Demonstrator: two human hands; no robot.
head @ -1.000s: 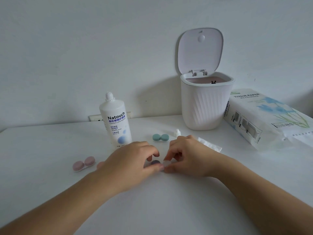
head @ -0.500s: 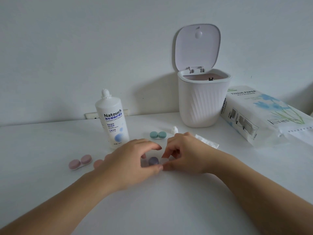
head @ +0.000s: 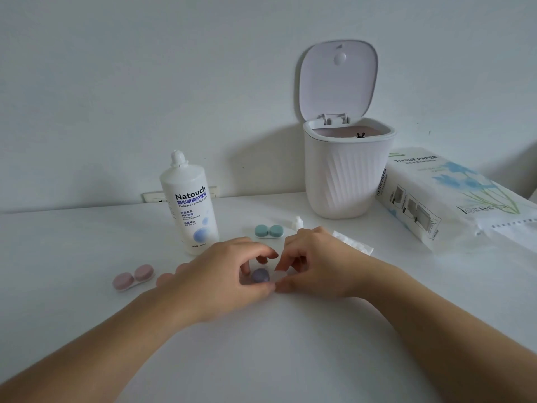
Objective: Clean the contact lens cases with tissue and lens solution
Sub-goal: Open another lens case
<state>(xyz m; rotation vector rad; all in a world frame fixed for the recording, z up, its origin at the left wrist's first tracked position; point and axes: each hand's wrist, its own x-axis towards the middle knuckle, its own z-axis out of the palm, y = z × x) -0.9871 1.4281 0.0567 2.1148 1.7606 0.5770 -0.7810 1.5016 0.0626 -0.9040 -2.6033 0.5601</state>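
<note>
Both hands are working on the purple case (head: 259,276), which is lying on the counter (head: 261,344) near the middle, just in front of the bottle (head: 189,205). The left hand (head: 220,274) is curling over the case's left half, fingertips pinning it down from the far and near sides. The right hand (head: 316,266) is pinching something pale and round (head: 280,275) at the case's right well, thumb and forefinger closed on it; whether that is a loosened cap or the bare well itself, I cannot tell.

If it is a cap being unscrewed, the step is going best with the left hand pressing the body flat so it is not spinning along, and the right turning with the fingertips alone, then lifting straight up so nothing left inside is spilling. The purple cap is looking like the next one to come off.

Compared with half a second ago, the hands are sitting in much the same place, but the pale disc is now showing clearly between the right fingertips, where before only the purple cap was visible; the right fingers are looking slightly more raised.

The green case (head: 268,231) and a small white cap (head: 297,222) are waiting further back, the pink case (head: 133,277) is off to the left, a folded tissue (head: 353,242) is lying right of the hands, and the open bin (head: 345,170) and tissue pack (head: 453,199) are standing far right.
</note>
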